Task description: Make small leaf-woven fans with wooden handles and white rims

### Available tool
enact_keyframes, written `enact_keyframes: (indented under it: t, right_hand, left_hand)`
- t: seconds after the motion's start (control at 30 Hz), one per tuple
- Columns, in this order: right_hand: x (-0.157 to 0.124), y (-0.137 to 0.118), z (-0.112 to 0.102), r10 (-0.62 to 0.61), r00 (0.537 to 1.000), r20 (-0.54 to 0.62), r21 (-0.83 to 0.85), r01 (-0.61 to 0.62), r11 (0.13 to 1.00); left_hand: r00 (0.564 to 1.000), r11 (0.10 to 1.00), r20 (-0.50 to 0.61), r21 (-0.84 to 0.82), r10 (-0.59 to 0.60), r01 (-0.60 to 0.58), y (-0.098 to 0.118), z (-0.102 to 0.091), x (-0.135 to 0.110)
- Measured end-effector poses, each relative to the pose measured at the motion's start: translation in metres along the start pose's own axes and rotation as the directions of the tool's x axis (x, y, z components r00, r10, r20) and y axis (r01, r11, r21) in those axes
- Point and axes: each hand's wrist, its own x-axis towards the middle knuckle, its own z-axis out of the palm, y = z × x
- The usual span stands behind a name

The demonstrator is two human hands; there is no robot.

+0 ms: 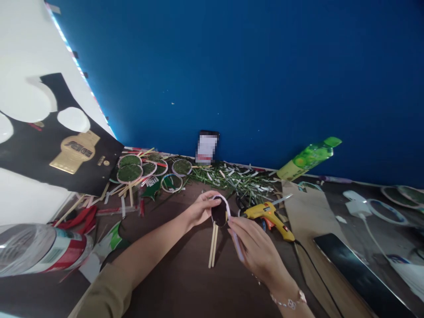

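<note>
My left hand (202, 207) is closed on a small dark round fan piece (219, 214), gripping it at its upper left edge. Two thin wooden sticks (213, 245) hang down from the piece as a handle. My right hand (255, 249) pinches a pale pink strip (236, 238) that curves over the top rim of the dark piece and trails down towards my wrist. Both hands hover above the brown table (185, 274), close together.
A yellow glue gun (270, 215) lies just right of my hands, its cord running off. Finished green round fans (130, 172) and green leaf scraps (238, 179) lie behind. A phone (357, 274), a green bottle (308, 157), a clear bottle (36, 249) and a white charger (356, 207) surround the work.
</note>
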Motion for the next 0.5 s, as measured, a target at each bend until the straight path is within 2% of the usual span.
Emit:
enact_keyframes:
  t: [0.5]
  right_hand:
    - [-0.02,0.002,0.014,0.05,0.997,-0.061,0.048,-0.047,0.998]
  left_hand:
    - [1.0,1.0,-0.012,0.002,-0.007,0.007,0.002,0.005,-0.002]
